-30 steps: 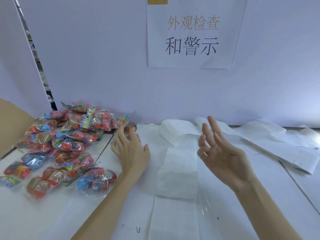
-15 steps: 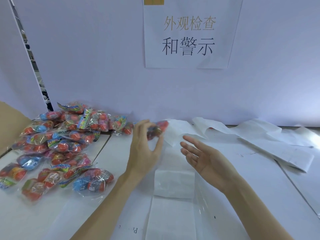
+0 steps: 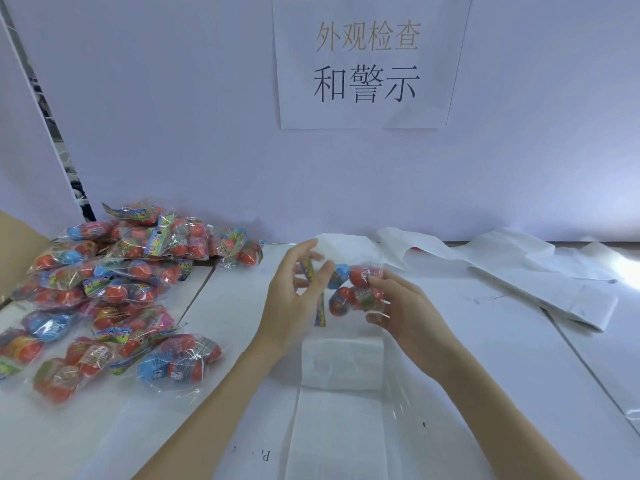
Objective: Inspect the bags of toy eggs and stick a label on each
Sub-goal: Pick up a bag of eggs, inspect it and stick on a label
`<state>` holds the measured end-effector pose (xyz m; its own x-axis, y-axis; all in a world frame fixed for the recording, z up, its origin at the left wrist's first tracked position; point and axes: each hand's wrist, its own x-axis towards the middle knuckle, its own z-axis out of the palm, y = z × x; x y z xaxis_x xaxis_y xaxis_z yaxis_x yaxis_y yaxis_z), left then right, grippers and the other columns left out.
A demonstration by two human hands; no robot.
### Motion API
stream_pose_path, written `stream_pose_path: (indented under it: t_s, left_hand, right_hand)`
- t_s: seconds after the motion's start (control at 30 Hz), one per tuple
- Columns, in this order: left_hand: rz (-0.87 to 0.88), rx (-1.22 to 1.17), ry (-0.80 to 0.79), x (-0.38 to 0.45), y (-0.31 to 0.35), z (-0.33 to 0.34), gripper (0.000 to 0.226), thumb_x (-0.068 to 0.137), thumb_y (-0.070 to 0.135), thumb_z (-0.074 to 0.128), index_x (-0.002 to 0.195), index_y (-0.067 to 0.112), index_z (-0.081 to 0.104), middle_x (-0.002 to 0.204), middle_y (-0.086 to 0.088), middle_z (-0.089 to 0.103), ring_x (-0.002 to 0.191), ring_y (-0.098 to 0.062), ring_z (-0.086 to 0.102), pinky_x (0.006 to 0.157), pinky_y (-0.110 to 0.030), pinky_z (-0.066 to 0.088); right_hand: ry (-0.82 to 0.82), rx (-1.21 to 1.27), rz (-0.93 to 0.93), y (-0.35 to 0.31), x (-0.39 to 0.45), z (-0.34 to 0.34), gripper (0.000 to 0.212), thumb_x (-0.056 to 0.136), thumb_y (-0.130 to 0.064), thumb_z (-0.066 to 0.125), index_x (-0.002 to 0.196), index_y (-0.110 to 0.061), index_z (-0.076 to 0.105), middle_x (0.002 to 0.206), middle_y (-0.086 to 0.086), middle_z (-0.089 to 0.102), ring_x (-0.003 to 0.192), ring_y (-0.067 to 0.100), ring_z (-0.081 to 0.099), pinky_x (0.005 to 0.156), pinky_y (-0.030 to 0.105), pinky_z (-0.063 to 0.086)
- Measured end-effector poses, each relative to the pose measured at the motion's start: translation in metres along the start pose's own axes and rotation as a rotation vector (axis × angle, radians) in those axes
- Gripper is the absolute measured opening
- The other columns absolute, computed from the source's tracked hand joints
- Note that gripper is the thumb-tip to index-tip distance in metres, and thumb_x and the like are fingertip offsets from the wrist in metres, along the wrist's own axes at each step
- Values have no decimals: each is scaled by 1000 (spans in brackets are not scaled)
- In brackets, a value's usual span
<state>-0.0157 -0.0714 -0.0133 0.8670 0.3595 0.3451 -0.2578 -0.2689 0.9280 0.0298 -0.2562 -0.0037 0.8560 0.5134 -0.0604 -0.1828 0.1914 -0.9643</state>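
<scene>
A clear bag of toy eggs [image 3: 349, 289], holding red and blue eggs, is lifted above the white table [image 3: 485, 341] at the centre. My left hand [image 3: 294, 299] pinches its colourful header end from the left. My right hand [image 3: 405, 317] grips the egg end from the right, fingers curled round the plastic. A heap of several more bags of toy eggs [image 3: 114, 289] lies at the left of the table. White label backing strips [image 3: 343, 362] lie under my hands.
More white paper strips [image 3: 540, 271] trail along the back right of the table. A brown cardboard box [image 3: 17, 251] stands at the far left edge. A paper sign [image 3: 367, 64] with printed characters hangs on the white wall behind.
My left hand reached to the pile, picked up one bag and carried it to the centre. My right hand came in from the right and took hold of the bag's other end.
</scene>
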Motion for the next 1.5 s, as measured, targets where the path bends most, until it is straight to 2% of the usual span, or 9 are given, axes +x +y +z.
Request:
stream_pose_path:
  t_s: [0.2, 0.47, 0.6, 0.77, 0.93, 1.07, 1.17, 1.33, 1.5]
  left_hand:
    - [-170, -252, 0, 3, -2, 0, 15, 89, 19, 81, 101, 13, 73, 87, -4, 75, 75, -11, 69, 65, -23, 55]
    - [-266, -401, -4, 6, -3, 2, 23, 73, 37, 85, 77, 18, 72, 84, -11, 68, 74, -21, 59, 68, -31, 53]
    - [-246, -392, -34, 5, -3, 1, 23, 72, 34, 85, 81, 17, 72, 93, -14, 74, 86, -23, 69, 77, -32, 58]
    - [-230, -352, -67, 3, -1, 0, 21, 69, 33, 86, 80, 19, 75, 86, -7, 73, 82, -18, 70, 67, -24, 57]
    - [-244, -354, -53, 4, -1, -2, 22, 87, 29, 78, 89, 7, 74, 101, -13, 79, 93, -27, 73, 87, -43, 60]
    - [-236, -300, -4, 6, -5, 1, 15, 97, 17, 71, 83, 12, 72, 96, -13, 79, 93, -26, 73, 97, -51, 57]
    - [-232, -286, -2, 4, -6, 5, 18, 100, 18, 68, 85, 9, 69, 99, -12, 79, 91, -25, 74, 92, -48, 59]
    - [-226, -292, 41, 6, -12, 1, 13, 104, 11, 62, 101, 0, 68, 101, -7, 79, 93, -25, 73, 81, -35, 58]
    - [-230, -361, -33, 2, -5, 2, 10, 105, 0, 54, 111, 1, 62, 103, -10, 77, 83, -25, 75, 65, -31, 60]
  right_hand:
    - [126, -179, -94, 2, -4, 8, 47, 98, -59, 56, 103, -19, 81, 96, 7, 80, 79, 17, 74, 67, 27, 58]
    - [244, -309, -203, 3, -5, 9, 40, 107, -45, 49, 108, -21, 82, 87, 3, 81, 79, 24, 79, 72, 36, 63]
    - [242, -330, -193, 3, -5, 9, 37, 108, -45, 48, 110, -29, 81, 92, -4, 82, 86, 18, 79, 87, 33, 57]
    - [247, -318, -218, 1, -5, 7, 19, 105, -36, 60, 116, -35, 76, 89, -6, 81, 82, 10, 77, 70, 10, 49]
    - [239, -191, -204, 1, -4, 4, 22, 104, -22, 62, 102, -17, 83, 101, -3, 81, 95, 13, 77, 82, 20, 58]
    - [141, -7, -65, -2, -5, 4, 30, 103, -33, 59, 109, -15, 82, 110, 4, 80, 91, 17, 76, 73, 22, 58]
    - [97, 39, -31, -6, -6, 2, 38, 103, -42, 56, 114, -16, 80, 114, 6, 79, 88, 17, 73, 71, 25, 59]
    - [69, -19, -63, -5, -5, -1, 34, 100, -42, 63, 115, -15, 78, 114, 25, 73, 103, 32, 75, 98, 39, 60]
    - [233, 6, -100, -5, -4, -1, 29, 101, -32, 65, 111, -6, 73, 89, 6, 78, 81, 20, 76, 74, 24, 59]
